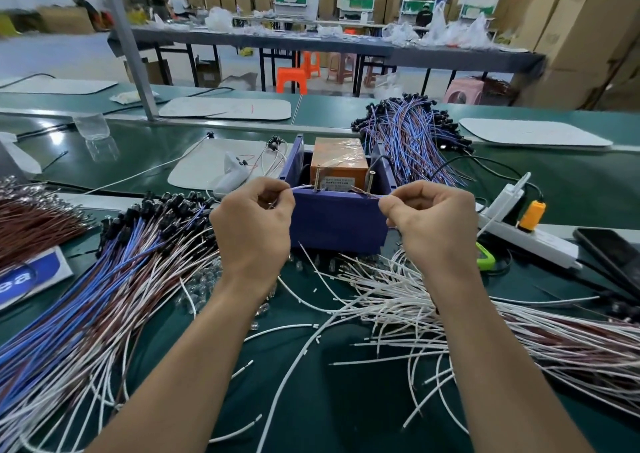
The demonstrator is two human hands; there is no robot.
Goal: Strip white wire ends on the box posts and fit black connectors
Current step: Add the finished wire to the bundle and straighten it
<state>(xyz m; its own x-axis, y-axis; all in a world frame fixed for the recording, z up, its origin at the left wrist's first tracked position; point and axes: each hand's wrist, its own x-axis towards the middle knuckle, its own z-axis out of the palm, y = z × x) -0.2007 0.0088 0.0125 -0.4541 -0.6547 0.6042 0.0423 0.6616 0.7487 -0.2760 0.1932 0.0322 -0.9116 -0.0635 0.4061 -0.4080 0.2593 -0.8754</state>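
— How much looks done?

— Plenty, I judge. A big bundle with black connectors (131, 265) lies left, and another bundle (412, 133) sits behind the box (337, 224).

— And what's left?

— The heap of loose white wires (433, 317), right.

— The hands?

— The left hand (254, 224) and right hand (434, 224), fingers curled, each pinch one white wire (302, 186), stretched across the posts (316, 178).

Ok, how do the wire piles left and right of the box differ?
The left pile mixes blue, white and brown wires; the right pile is mostly white. The left pile lies combed one way; the right pile is tangled. The left pile's far ends carry black connectors; the right pile's near ends have none. Both lie on the green table.
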